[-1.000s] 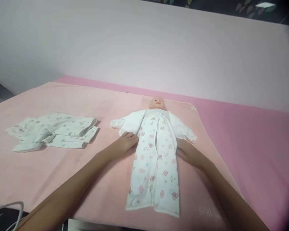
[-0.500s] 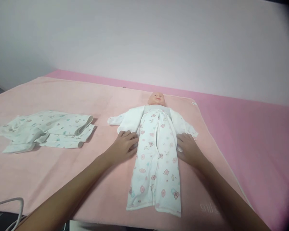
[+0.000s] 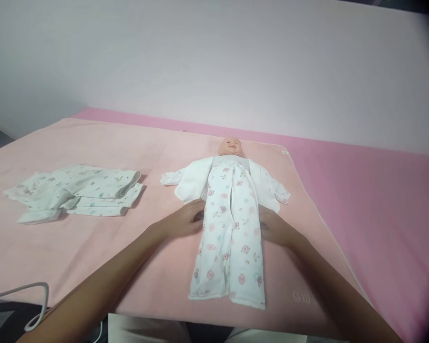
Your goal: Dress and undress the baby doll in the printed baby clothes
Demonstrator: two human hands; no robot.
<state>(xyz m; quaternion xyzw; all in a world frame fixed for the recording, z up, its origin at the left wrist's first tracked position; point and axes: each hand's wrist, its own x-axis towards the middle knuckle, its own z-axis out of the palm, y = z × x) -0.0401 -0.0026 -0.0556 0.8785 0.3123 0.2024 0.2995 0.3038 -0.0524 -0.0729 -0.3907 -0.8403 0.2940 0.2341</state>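
Observation:
A baby doll [image 3: 230, 146] lies face up on a light pink blanket [image 3: 157, 157]. It wears a white jacket [image 3: 193, 183] that lies spread open, and white trousers with pink prints [image 3: 230, 228] are laid over its body and legs. My left hand [image 3: 186, 221] rests against the left side of the trousers at hip height, its fingertips tucked under the cloth edge. My right hand [image 3: 271, 227] lies against the right side, its fingers partly hidden under the fabric.
A folded white garment with green prints [image 3: 75, 193] lies on the blanket to the left. A white cable [image 3: 28, 305] loops at the lower left edge. Darker pink bedding [image 3: 379, 200] stretches to the right, with a pale wall [image 3: 214, 62] behind.
Both hands have slid a little down the doll's sides, from the jacket hem toward the hips, and their fingers now sit at or under the trouser edges.

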